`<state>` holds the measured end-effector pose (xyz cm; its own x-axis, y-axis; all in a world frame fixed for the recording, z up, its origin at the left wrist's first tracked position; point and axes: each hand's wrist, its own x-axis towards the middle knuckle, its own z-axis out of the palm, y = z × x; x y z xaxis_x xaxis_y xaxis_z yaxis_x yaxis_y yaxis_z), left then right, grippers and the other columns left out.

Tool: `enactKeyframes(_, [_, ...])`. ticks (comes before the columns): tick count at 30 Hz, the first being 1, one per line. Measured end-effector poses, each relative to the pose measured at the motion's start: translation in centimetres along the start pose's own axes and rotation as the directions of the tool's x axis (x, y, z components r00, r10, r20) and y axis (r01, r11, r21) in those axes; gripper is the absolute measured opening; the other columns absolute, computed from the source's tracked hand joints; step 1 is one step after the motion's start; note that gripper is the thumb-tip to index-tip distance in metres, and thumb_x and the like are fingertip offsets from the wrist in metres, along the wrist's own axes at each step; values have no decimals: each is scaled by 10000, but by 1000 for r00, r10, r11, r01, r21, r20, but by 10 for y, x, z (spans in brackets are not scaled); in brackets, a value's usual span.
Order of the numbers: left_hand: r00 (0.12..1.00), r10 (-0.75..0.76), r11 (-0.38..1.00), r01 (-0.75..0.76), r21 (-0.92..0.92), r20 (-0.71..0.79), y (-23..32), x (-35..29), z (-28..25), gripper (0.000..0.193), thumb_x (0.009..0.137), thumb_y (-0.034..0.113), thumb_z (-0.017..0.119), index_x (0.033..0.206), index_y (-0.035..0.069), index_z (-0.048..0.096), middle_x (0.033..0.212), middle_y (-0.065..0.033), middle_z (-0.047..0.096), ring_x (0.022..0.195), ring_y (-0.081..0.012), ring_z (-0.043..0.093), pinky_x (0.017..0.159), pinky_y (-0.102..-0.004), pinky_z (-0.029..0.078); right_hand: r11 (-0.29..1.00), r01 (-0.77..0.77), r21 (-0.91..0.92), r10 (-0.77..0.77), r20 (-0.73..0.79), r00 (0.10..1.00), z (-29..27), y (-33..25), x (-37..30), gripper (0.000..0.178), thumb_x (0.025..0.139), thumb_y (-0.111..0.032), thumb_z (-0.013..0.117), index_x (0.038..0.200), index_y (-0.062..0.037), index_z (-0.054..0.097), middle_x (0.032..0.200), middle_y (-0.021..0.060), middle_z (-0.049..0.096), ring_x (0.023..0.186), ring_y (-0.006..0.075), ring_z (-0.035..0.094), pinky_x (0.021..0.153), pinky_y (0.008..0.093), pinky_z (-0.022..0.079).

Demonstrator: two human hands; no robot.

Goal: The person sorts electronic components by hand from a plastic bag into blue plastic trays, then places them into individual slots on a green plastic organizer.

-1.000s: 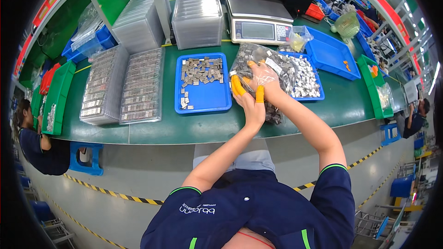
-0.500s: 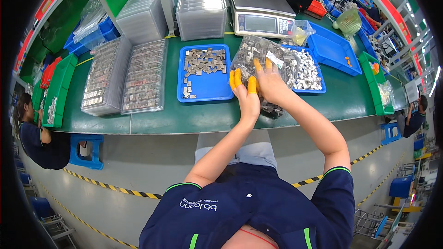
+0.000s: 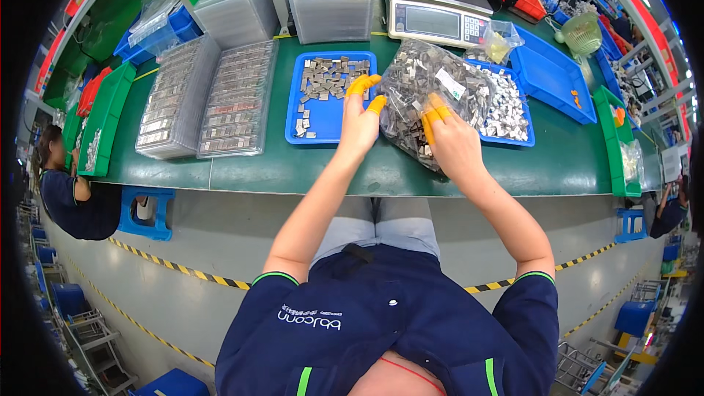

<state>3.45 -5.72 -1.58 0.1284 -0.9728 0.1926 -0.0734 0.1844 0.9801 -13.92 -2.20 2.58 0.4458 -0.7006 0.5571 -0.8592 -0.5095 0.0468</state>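
Observation:
A clear plastic bag full of small metal parts, with a white label on it, lies at the front middle of the bench. My left hand grips the bag's left edge, thumb and index finger bent around the film. My right hand has its fingers curled onto the bag's front right, pinching the film. Yellow finger cots cover several fingertips on both hands. Left of the bag, a blue tray holds loose metal parts. Partly behind the bag, another blue tray is filled with whitish metal parts.
Clear blister trays loaded with parts stand in stacks at left. A weighing scale sits at the back. A blue tray with small orange pieces and a green bin are at right. A co-worker sits at far left.
The bag has turned and sits flatter, with its label further right. My left hand has shifted left to the bag's edge, and my right hand has drawn nearer to me.

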Motion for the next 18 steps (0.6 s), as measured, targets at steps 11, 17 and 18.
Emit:
enactKeyframes(11, [976, -130, 950, 72, 303, 176, -12, 48, -4, 749, 821, 445, 545, 1256, -134, 354, 1233, -311, 443, 1185, -378, 424, 993, -368, 324, 713, -634, 299, 694, -171, 700, -5, 62, -22, 378, 790, -249, 647, 1004, 52, 568, 945, 177, 621, 758, 294, 610, 677, 325, 472])
enactKeyframes(17, [929, -261, 784, 46, 620, 262, 2, 70, 18, 817, 775, 596, 499, 1151, -129, 477, 1163, -320, 491, 1176, -437, 393, 983, -456, 301, 349, -793, 499, 708, 414, 572, 35, 107, -15, 624, 791, -406, 637, 1041, 150, 505, 973, 267, 601, 882, 360, 592, 817, 373, 434])
enactKeyframes(18, [929, -267, 730, 21, 683, 257, 9, 68, 23, 767, 764, 582, 530, 1073, -119, 530, 1108, -318, 523, 1144, -417, 429, 947, -444, 343, 406, -735, 544, 698, 335, 633, 42, 107, -17, 605, 764, -375, 674, 1026, 147, 514, 953, 261, 610, 884, 361, 594, 817, 372, 436])
